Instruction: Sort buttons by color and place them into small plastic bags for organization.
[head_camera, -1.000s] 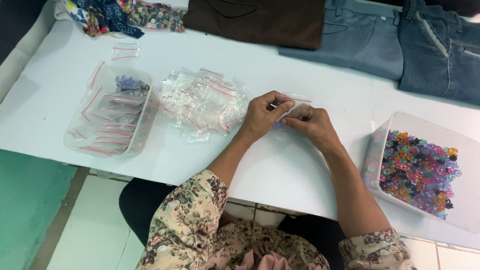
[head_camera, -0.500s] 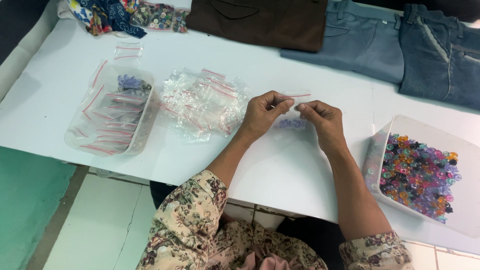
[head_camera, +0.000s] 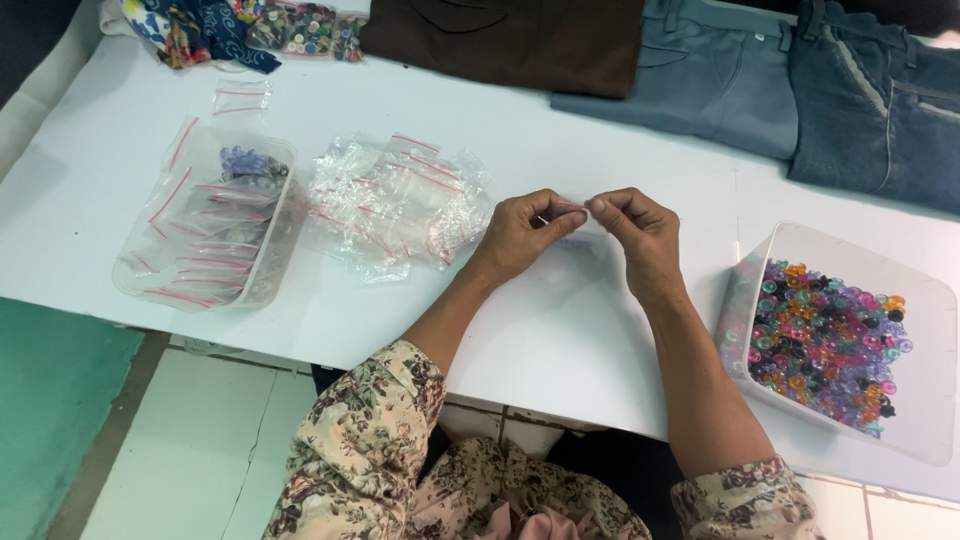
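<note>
A white, smooth-topped table (head_camera: 560, 330) carries everything; at its left stands a clear plastic tub (head_camera: 150, 285) of red-striped zip bags; just beside it lies a loose heap of small clear zip bags (head_camera: 395, 205); at the right edge sits a clear square tray (head_camera: 930, 390) of coloured translucent beads; along the far edge lie a brown folded garment (head_camera: 510, 40), blue denim trousers (head_camera: 800, 85) and a patterned cloth bundle (head_camera: 195, 30).

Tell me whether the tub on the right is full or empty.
Partly full. The clear tub holds a heap of multicoloured beads toward its left side; the right part of its floor shows bare.
</note>
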